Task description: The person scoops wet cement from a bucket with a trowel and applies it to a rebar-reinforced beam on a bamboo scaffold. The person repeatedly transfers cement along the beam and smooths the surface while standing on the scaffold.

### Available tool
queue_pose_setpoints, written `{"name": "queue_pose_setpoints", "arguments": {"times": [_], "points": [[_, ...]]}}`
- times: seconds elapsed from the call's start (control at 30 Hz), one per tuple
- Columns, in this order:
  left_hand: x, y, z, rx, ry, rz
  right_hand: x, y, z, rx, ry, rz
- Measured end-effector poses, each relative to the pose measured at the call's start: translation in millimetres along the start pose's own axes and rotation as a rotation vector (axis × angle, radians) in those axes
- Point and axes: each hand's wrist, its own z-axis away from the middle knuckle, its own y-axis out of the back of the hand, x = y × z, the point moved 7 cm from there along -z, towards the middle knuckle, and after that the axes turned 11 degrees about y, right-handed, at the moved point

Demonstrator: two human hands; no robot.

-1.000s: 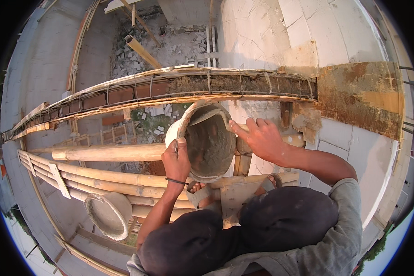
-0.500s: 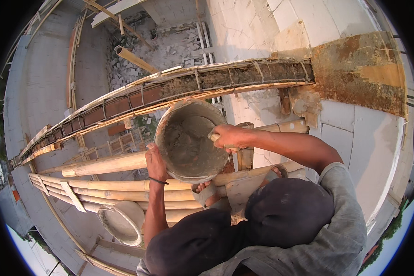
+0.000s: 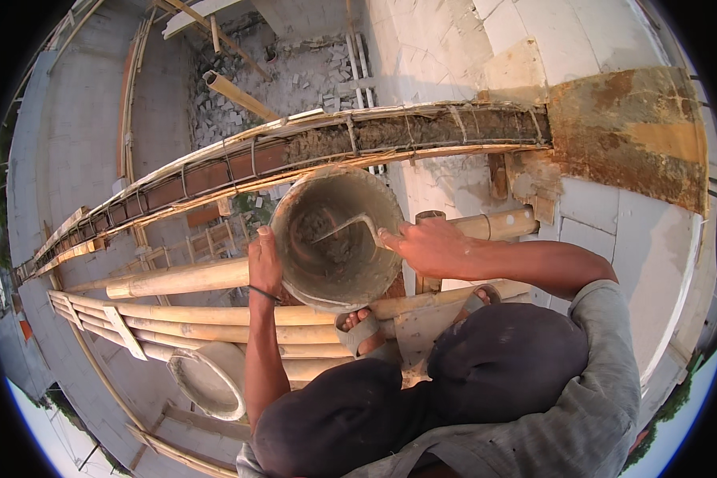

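Observation:
A mortar-crusted bucket [image 3: 327, 299] is held up in front of my knees, its mouth facing me and its far rim close to the beam formwork. My left hand [image 3: 264, 261] grips the bucket's left side, thumb along the rim. At the right rim, my right hand [image 3: 432, 245] closes round the handle of a trowel [image 3: 349, 224], the handle itself mostly hidden by the fingers. The trowel's blade shows as a thin edge inside the bucket, over wet grey mortar [image 3: 320, 243] on the bottom and walls.
Beyond the bucket runs a narrow beam formwork [image 3: 239, 163] with steel stirrups, partly filled with wet concrete. Bamboo poles [image 3: 215, 316] carry my sandalled feet [image 3: 362, 331]. A second bucket [image 3: 235, 370] sits at lower left. Gaps open onto a rubble-strewn floor [image 3: 231, 88] far below.
The trowel has turned from blade-flat on the mortar to edge-on and lifted. My right hand has rolled over and moved slightly right. The left hand keeps its hold on the bucket.

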Motion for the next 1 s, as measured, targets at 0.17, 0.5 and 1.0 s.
{"name": "queue_pose_setpoints", "arguments": {"times": [0.17,0.5,1.0], "points": [[9,-10,-6,-0.008,-0.017,-0.042,-35,44,15,0.133,0.086,0.099],[17,-10,-3,-0.03,0.008,-0.047,-39,16,-4,0.247,0.226,0.259],[41,-40,16,0.017,-0.166,-0.147,-1,-34,-7,0.208,-0.005,0.207]]}}
